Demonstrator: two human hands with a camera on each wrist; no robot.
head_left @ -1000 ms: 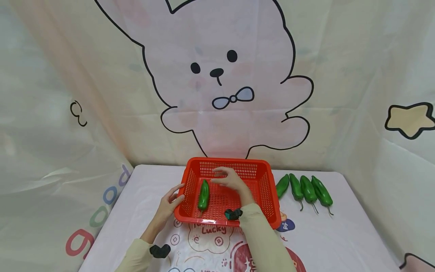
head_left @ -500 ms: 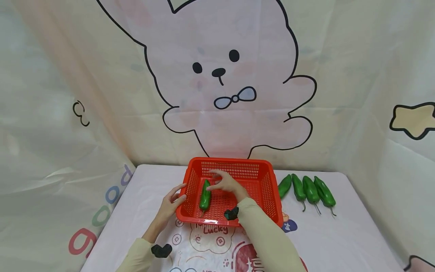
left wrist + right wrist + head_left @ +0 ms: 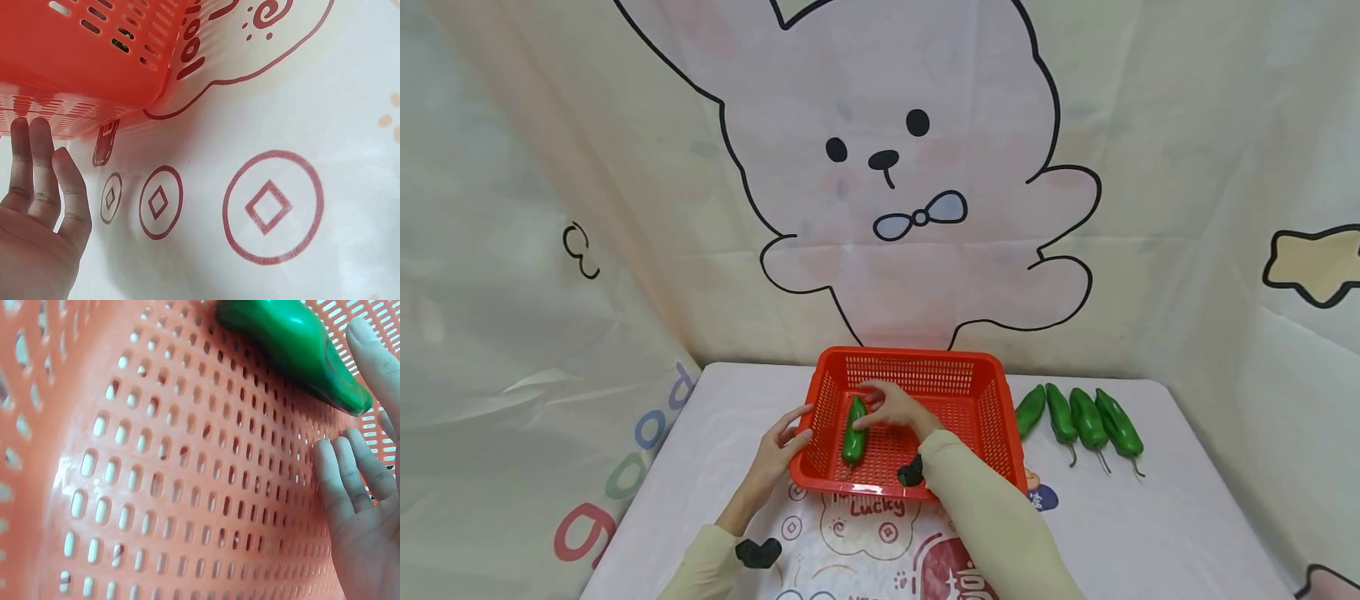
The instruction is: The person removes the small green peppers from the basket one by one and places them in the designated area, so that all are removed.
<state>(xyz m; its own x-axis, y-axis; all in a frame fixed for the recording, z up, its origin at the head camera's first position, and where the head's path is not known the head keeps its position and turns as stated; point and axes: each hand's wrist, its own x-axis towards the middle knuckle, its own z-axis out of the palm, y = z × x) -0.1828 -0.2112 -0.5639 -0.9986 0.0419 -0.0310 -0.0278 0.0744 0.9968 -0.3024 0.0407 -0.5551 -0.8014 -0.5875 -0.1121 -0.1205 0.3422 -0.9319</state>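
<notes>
One green chili pepper [image 3: 853, 443] lies lengthwise on the slotted floor of the red plastic basket [image 3: 925, 354], left of its middle. My right hand [image 3: 901, 408] is inside the basket just right of this pepper, thumb and fingers spread. In the right wrist view a gap shows between the right hand [image 3: 372, 528] and the glossy green pepper [image 3: 294, 347]. At the basket's left side rests my left hand [image 3: 772, 454], fingertips at the rim. The left wrist view has its fingers [image 3: 42, 156] fairly straight against the basket's outer wall [image 3: 69, 62].
Several more green chili peppers [image 3: 1086, 419] lie in a row on the white printed cloth [image 3: 1157, 500], right of the basket. The nearest one is partly hidden by the basket's right wall. A cartoon-printed curtain [image 3: 925, 275] hangs behind and beside the table.
My right hand has moved left and down inside the basket, closer to the pepper there. The left hand has stayed at the rim. The whole head view has shifted slightly.
</notes>
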